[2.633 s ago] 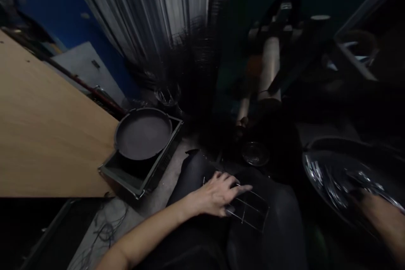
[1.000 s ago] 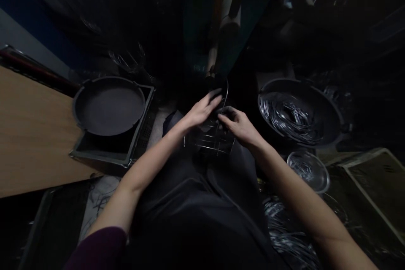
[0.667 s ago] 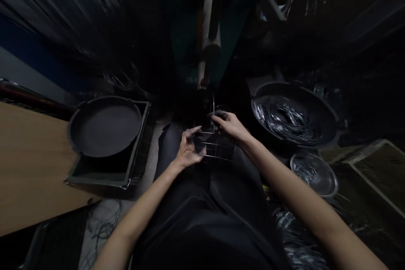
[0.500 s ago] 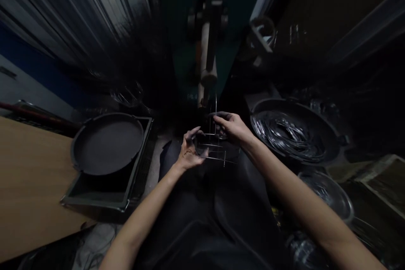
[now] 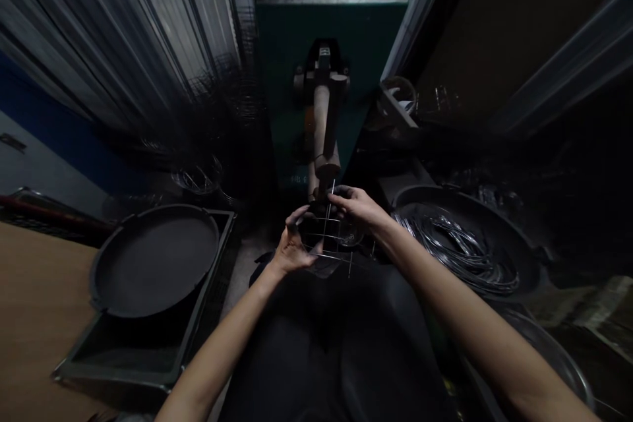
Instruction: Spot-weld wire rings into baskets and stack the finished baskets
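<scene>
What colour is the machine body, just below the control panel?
The machine body is dark green, seen in the head view.

The bare left forearm reached forward and inward; the left grip curved in a C, its thumb well parted from the fingers; the right forearm slanted in opposite; the right grip pinched closely near the left, its fingertips darkened.

Showing glossy, smooth metal in grid, rod and wires; looking matt and plastic-like in left basin; appearing as smooth, dull wood in board.
</scene>
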### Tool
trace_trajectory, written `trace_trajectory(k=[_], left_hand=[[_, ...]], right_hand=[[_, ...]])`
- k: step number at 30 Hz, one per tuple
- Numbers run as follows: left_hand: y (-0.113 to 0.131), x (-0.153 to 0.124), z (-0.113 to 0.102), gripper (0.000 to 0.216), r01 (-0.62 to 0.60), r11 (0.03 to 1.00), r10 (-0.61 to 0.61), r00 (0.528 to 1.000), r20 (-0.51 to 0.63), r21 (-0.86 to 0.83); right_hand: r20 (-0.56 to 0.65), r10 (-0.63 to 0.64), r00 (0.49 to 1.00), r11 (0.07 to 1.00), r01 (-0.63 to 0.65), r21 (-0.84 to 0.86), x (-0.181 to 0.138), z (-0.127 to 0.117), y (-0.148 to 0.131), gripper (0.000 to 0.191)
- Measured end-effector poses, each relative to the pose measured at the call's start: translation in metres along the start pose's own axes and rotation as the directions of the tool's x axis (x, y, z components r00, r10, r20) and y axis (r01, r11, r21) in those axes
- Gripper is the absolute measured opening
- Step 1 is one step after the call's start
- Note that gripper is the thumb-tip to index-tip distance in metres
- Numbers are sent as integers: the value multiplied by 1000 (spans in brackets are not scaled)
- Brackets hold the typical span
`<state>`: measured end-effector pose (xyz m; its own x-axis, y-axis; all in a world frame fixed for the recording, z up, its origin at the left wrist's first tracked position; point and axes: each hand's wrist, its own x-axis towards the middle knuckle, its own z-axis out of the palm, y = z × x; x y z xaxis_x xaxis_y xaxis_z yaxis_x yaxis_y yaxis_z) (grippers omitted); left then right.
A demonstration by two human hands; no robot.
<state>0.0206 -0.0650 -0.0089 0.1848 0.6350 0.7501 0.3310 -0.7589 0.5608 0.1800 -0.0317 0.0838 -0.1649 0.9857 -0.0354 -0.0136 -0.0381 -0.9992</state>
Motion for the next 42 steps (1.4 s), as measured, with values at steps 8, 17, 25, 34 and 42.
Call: trace_trajectory(k=[8,17,25,34,42], left_hand=[[-12,13,-1,79,-122,990,116,990,-85,-67],[-17,15,2,83,-76,992,65,993,-102,-103],[-20,16,-1,80,-62,993,50,992,-115,-103],[-22,22,-1,81,-76,991,63,991,-117,-111],[-26,26,-6,82,-80,993,73,994,-83,-88]], right_hand=[[-64,-11,998,996,5,-86,11,5,-7,17],[-44,-42,998,998,41,-40,20,5,-1,21],[-58,-59,997,998,59,1,23,9,-3,26],[-67,-52,996,998,50,-25,32,7,-1,30],[-80,-58,995,998,58,4,32,9,-3,31]])
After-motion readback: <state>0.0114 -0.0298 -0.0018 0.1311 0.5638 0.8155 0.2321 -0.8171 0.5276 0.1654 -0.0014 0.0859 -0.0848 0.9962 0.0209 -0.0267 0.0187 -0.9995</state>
